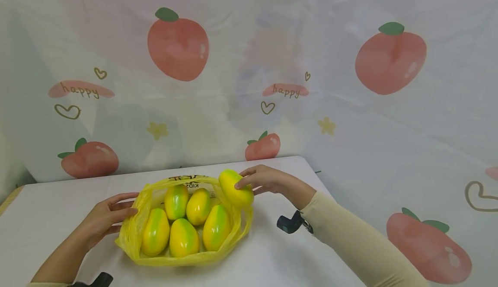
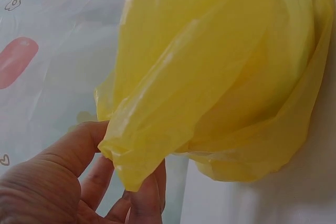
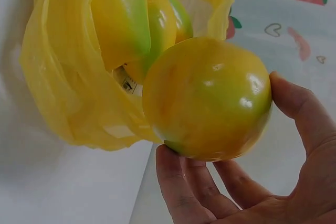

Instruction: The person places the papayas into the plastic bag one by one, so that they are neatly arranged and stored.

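A yellow plastic bag stands wide open on the table with several yellow-green mangoes inside. At its left side, my left hand pinches a gathered fold of the bag between thumb and fingers; the left wrist view shows the crumpled corner there. Another mango is in my right hand, over the bag's right rim. Seen from the right wrist, thumb and fingertips grip this mango from opposite sides, right beside the bag's mouth.
The white table extends on both sides of the bag, and its back edge meets a hanging cloth printed with fruit. Dark printed lettering shows on the bag's far inner wall. A black wrist mount juts out below the right sleeve.
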Tool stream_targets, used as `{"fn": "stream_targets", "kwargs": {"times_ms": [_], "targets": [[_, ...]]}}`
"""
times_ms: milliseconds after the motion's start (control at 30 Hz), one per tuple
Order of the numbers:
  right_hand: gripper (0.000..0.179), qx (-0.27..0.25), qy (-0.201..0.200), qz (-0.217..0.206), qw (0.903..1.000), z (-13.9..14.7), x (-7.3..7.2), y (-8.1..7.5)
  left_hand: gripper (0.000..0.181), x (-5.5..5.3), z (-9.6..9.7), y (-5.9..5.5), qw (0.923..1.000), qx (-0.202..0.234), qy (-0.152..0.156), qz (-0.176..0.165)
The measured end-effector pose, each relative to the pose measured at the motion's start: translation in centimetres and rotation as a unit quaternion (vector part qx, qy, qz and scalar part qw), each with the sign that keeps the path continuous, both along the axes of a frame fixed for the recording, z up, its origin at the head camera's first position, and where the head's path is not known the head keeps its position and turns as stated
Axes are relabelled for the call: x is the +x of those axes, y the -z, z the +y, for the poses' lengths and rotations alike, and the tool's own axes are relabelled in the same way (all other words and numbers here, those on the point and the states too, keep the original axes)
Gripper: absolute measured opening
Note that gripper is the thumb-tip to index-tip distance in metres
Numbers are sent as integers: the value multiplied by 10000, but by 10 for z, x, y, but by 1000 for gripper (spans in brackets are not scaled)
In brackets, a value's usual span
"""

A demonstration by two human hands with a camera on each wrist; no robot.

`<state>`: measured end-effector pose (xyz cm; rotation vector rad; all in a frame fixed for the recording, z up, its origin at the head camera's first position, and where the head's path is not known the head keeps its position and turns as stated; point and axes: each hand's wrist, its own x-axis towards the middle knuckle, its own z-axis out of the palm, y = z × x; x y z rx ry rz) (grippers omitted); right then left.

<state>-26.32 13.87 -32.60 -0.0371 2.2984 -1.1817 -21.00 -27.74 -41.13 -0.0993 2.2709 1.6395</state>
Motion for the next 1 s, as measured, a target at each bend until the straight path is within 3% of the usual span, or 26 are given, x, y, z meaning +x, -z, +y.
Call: {"fn": "stream_targets", "kwargs": {"times_ms": [433, 667, 1000], "targets": [[59, 158, -107, -94, 9998, -39, -7, 2, 74, -1, 0, 1, 10000, -2, -21, -23], [56, 413, -154, 4, 9990, -50, -11, 7, 78, -1, 4, -4, 9999, -95, -39, -72], [54, 679, 159, 287, 9972, -64, -18, 13, 79, -4, 8, -5, 9996, -273, 1, -57]]}}
